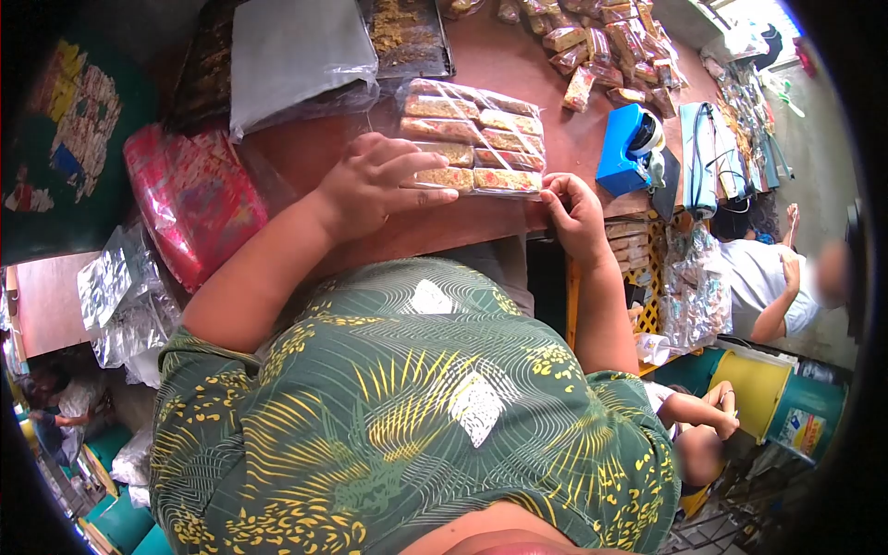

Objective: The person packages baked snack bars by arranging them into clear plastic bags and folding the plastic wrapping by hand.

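A clear plastic bag of wrapped bar-shaped snacks, stacked in two columns, lies on the brown table in front of me. My left hand rests on the left side of the bag with its fingers stretched out over the lower bars. At the bag's lower right corner, my right hand has its thumb and forefinger pinched together at the edge of the plastic. The exact bit of film between those fingertips is too small to make out clearly.
A heap of wrapped bars covers the back right of the table. Beside it stand a blue tape dispenser and a light-blue device with a cord. Dark trays and plastic sheets lie back left, near a red plastic-wrapped bundle. Other people sit right.
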`<state>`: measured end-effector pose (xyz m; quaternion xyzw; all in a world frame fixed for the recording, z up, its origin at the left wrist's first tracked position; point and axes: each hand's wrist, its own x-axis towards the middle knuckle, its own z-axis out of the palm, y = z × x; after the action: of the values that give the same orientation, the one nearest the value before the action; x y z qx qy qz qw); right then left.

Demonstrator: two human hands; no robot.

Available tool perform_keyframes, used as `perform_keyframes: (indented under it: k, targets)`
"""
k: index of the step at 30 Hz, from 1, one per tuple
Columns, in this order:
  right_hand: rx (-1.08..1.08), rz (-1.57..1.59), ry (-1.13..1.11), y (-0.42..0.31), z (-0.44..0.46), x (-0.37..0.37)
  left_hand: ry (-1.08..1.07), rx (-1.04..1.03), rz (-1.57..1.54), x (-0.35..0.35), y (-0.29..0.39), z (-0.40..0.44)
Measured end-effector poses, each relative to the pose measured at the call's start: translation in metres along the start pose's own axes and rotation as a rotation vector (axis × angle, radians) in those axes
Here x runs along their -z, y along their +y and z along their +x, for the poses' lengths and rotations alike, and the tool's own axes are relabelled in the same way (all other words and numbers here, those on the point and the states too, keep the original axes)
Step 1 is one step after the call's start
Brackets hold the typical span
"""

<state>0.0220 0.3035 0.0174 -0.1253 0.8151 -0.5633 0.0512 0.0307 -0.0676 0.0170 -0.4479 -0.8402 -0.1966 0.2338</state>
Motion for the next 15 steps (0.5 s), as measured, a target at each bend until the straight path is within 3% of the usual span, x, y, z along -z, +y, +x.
perform_keyframes:
  k: [7, 10, 13, 15]
  targets:
    - [-0.103, 0.041, -0.045, 0.003, 0.001, 0.008, -0.105, 0.032, 0.025, -0.003, -0.006, -0.002]
    - [0.025, -0.230, 0.004, -0.004, 0.004, 0.007, -0.116, 0.044, 0.043, -0.005, -0.007, -0.002]
    - [0.310, -0.658, 0.231, -0.045, 0.003, -0.013, -0.115, 0.051, 0.049, -0.005, -0.007, -0.003]
    - [0.371, -0.596, 0.156, -0.057, 0.005, -0.038, -0.098, 0.046, 0.066, -0.008, -0.005, -0.003]
